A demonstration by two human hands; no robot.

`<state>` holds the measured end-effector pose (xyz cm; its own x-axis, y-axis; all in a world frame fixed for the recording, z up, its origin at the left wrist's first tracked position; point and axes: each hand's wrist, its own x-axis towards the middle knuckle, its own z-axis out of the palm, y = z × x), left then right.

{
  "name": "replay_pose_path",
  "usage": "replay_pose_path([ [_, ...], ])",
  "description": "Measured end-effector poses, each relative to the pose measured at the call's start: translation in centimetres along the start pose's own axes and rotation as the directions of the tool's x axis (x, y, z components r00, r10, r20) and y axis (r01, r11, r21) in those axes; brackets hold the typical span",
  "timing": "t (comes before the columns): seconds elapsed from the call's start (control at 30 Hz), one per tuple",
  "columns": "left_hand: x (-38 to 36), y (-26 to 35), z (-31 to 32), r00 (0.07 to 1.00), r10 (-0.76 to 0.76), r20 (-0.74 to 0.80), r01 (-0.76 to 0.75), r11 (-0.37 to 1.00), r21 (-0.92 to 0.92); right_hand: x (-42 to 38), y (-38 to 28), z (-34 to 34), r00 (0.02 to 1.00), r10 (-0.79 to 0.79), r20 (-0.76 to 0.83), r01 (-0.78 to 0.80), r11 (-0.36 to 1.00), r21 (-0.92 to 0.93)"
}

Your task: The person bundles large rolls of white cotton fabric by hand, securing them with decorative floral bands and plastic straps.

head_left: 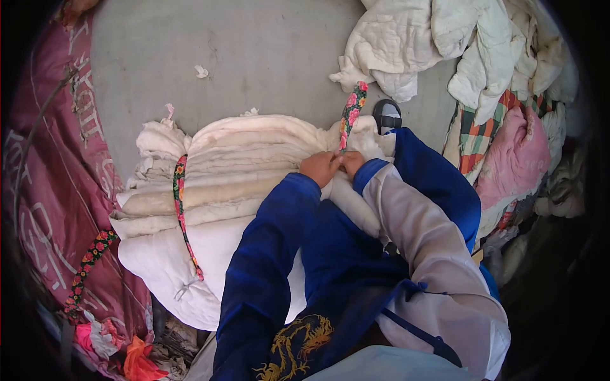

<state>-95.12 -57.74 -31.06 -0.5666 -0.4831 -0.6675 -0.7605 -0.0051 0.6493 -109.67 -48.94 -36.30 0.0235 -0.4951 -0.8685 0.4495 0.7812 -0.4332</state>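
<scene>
A thick stack of folded white cotton batting (241, 146) lies before me, its layers piled side by side. One floral cloth strip (179, 203) runs around its left part. At the stack's right end, my left hand (319, 168) and my right hand (351, 163) meet with fingers closed on a second floral cloth strip (350, 117), dark with pink and red flowers. Its free end sticks up and away from me past my fingers. The exact grip and any knot are hidden beneath my fingers.
Maroon sheeting with white lettering (63, 190) covers the left side, with another floral strip (89, 267) by it. White padding (406, 44), a pink quilt (518, 159) and checked cloth (476, 140) are heaped on the right. Orange cloth (141, 360) lies lower left. My shoe (387, 115) is beside the stack.
</scene>
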Motion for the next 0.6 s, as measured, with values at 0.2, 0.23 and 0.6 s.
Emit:
replay_pose_path([
  [0.2, 0.3, -1.9, 0.5, 0.998, -0.062, 0.023, 0.066, 0.975, -0.214, -0.3, -0.8, 0.0, 0.989, -0.059, -0.132, -0.015, 0.868, -0.497],
  [0.23, 0.6, -2.6, 0.7, 0.994, -0.078, 0.074, 0.094, 0.964, -0.25, -0.5, -1.1, 0.4, 0.979, -0.043, -0.199, -0.042, 0.913, -0.405],
  [0.6, 2.6, -7.3, 3.2, 0.972, -0.016, 0.235, 0.16, 0.778, -0.608, -2.4, -2.0, 1.8, 0.907, -0.415, -0.073, 0.277, 0.717, -0.64],
])
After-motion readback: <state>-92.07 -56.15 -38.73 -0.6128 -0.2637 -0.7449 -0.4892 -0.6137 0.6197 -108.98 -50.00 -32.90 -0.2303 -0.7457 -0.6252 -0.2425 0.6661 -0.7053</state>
